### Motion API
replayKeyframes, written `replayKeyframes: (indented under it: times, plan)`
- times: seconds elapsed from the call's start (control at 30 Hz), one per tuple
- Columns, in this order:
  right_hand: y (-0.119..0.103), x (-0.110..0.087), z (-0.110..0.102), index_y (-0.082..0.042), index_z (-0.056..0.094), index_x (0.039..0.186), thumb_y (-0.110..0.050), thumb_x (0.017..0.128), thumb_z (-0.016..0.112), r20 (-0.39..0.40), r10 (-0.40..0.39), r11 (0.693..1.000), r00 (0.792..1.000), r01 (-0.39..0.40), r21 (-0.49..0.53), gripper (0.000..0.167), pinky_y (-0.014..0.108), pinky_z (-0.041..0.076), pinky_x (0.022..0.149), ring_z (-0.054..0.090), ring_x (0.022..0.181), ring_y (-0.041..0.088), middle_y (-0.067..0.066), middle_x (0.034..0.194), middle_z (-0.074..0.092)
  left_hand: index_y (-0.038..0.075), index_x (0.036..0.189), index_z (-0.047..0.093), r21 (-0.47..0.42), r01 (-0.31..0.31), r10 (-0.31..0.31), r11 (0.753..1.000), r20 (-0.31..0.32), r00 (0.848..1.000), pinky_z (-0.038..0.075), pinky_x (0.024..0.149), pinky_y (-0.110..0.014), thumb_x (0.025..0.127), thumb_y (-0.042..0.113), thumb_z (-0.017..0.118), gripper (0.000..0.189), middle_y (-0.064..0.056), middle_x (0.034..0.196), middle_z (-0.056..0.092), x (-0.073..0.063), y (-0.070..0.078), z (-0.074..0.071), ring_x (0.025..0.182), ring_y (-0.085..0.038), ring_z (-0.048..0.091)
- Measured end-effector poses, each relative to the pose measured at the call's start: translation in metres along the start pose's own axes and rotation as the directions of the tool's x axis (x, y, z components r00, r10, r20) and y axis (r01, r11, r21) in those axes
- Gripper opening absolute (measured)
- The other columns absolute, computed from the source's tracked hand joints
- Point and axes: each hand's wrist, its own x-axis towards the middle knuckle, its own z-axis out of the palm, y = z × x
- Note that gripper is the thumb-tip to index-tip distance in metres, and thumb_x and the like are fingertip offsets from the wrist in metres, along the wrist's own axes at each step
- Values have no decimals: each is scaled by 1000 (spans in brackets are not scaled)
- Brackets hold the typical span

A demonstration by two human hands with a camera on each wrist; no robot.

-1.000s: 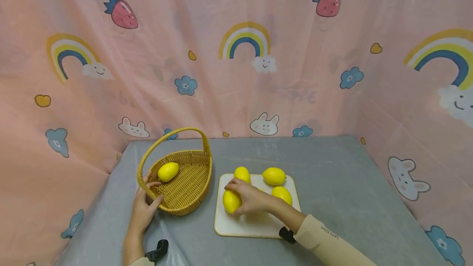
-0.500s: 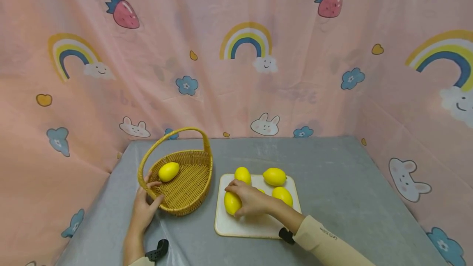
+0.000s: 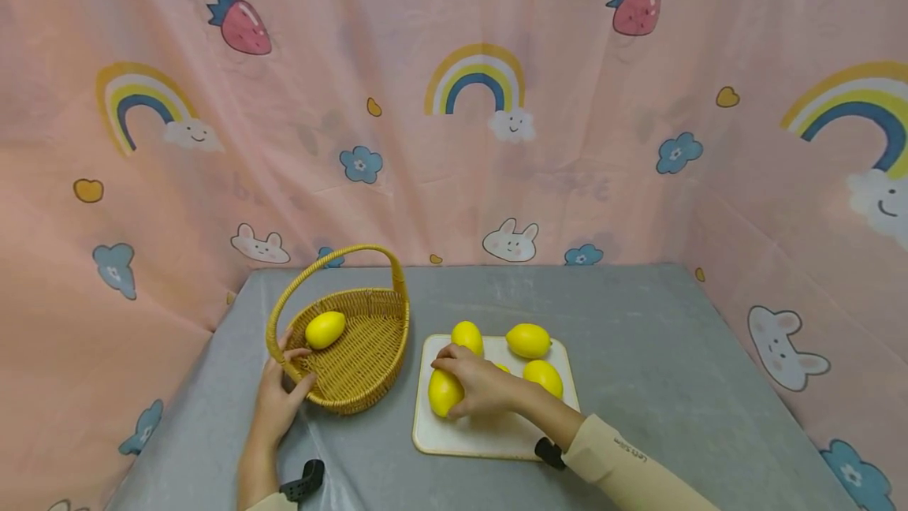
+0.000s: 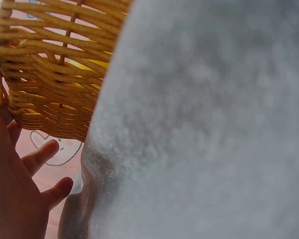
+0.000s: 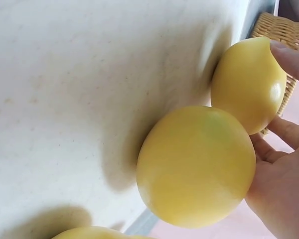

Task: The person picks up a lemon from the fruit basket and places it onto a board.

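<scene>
On the left of the head view stands a yellow wicker basket [image 3: 376, 389] with a tall handle, and one lemon [image 3: 325, 330] lies in it. My left hand [image 3: 275, 404] grips the basket's near left rim, thumb over the edge. My right hand [image 3: 482, 383] pinches a lemon [image 3: 443, 394] at the left of a white tray [image 3: 454, 441]. In the right wrist view, thumb and fingers hold this lemon [image 5: 246, 84] at its two ends. A second lemon [image 5: 197, 167] sits close beside the palm, mostly hidden by the hand in the head view.
Further lemons lie on the tray: one at the back left [image 3: 467, 336], one at the back right [image 3: 528, 341] and one at the right [image 3: 543, 377]. A grey cloth-like table surface [image 3: 638, 385] spreads around. Pink patterned curtains [image 3: 454, 180] enclose the back and sides.
Both hands keep almost the same place. The lemon in my right hand has turned or shifted very slightly; the whole head view has drifted a little.
</scene>
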Motion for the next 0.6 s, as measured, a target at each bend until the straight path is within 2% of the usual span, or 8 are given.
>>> replayKeyframes:
  times: [0.13, 0.23, 0.33, 0.4, 0.5, 0.6]
  plan:
    - [0, 0, 0, 4, 54, 135, -14, 76, 86, 3, 4, 1000, 1000, -4, 13, 70, 34, 45, 100, 49, 121, 24, 10, 133, 49, -5, 117, 62, 12, 13, -13, 1000, -6, 1000, 24, 107, -59, 85, -5, 69, 34, -17, 159, 30, -1, 7, 1, 144, -40, 24]
    - [-1, -1, 0, 4, 53, 137, -16, 78, 85, 9, 14, 1000, 1000, -14, 22, 71, 35, 45, 101, 49, 122, 24, 10, 135, 48, -8, 116, 62, 8, 18, -18, 1000, -8, 1000, 24, 108, -57, 84, -8, 67, 33, -21, 158, 30, -1, 22, 0, 143, -43, 24]
    - [-1, 0, 0, 4, 53, 138, -15, 78, 85, 8, 14, 1000, 1000, -14, 23, 71, 35, 45, 101, 50, 122, 24, 10, 136, 47, -11, 115, 61, 3, 19, -19, 1000, -6, 1000, 25, 110, -43, 85, -9, 66, 31, -25, 156, 31, -3, 38, -2, 142, -46, 24]
    - [0, 0, 0, 4, 54, 137, -15, 77, 85, 5, 8, 1000, 1000, -8, 20, 70, 35, 45, 101, 50, 122, 24, 10, 135, 48, -12, 115, 61, 7, 18, -17, 1000, -3, 1000, 24, 108, -29, 85, -9, 65, 31, -27, 155, 31, -4, 47, -3, 142, -47, 25]
    - [0, 1, 0, 4, 54, 137, -15, 78, 85, 0, 2, 1000, 1000, -2, 18, 70, 34, 44, 102, 50, 122, 23, 10, 134, 48, -12, 115, 61, 8, 9, -9, 1000, -2, 1000, 22, 101, -14, 85, -9, 65, 31, -28, 155, 31, -4, 52, -4, 141, -48, 25]
    - [0, 1, 0, 4, 53, 138, -15, 78, 85, -3, 0, 1000, 1000, 0, 23, 70, 34, 44, 102, 50, 122, 23, 10, 135, 48, -13, 115, 61, 2, -6, 6, 1000, -3, 1000, 21, 98, -10, 85, -10, 65, 31, -29, 154, 32, -4, 52, -3, 140, -49, 26]
